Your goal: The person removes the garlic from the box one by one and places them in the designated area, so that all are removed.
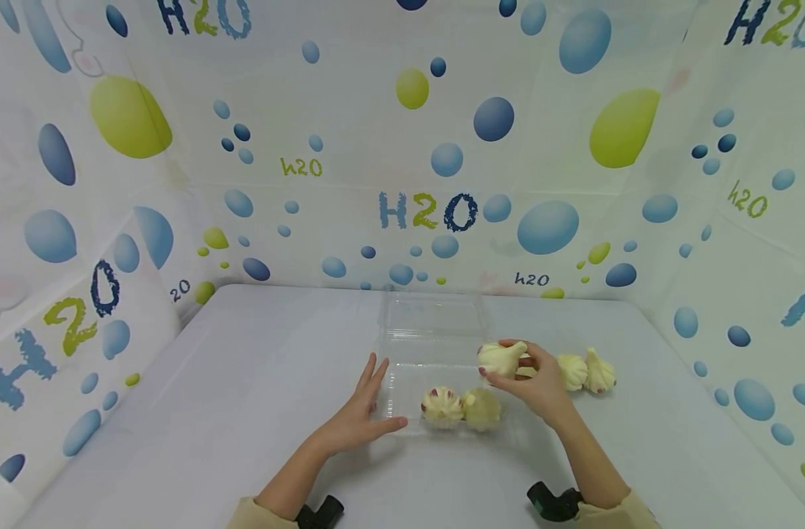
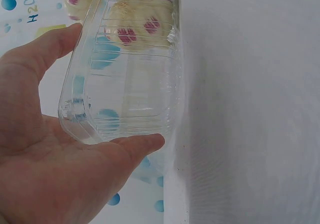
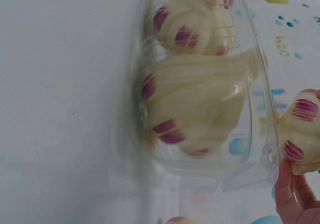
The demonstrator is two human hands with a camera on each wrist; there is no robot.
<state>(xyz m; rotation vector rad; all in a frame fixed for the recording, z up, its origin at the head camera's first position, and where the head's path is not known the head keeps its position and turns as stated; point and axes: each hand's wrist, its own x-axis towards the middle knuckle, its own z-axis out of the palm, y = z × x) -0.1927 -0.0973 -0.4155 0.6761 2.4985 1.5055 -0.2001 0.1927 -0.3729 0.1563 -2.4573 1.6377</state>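
My right hand [image 1: 541,378] grips a garlic bulb [image 1: 499,360] between thumb and fingers, above the right part of a clear plastic clamshell container [image 1: 402,375]. White with purple streaks, the held bulb also shows at the right edge of the right wrist view, fingertips under it. Two more garlic bulbs [image 3: 195,104] lie side by side within the container, near its front wall. At the container's left end, my left hand [image 1: 356,419] is spread, with its thumb along the front wall and its straight fingers by the left side.
The container's lid [image 1: 435,316] is folded back, flat on the white table [image 1: 244,367]. Right of my right hand lie further garlic bulbs [image 1: 599,371], partly behind the hand. A cloth printed with bubbles [image 1: 349,95] hangs around the table's back and sides.
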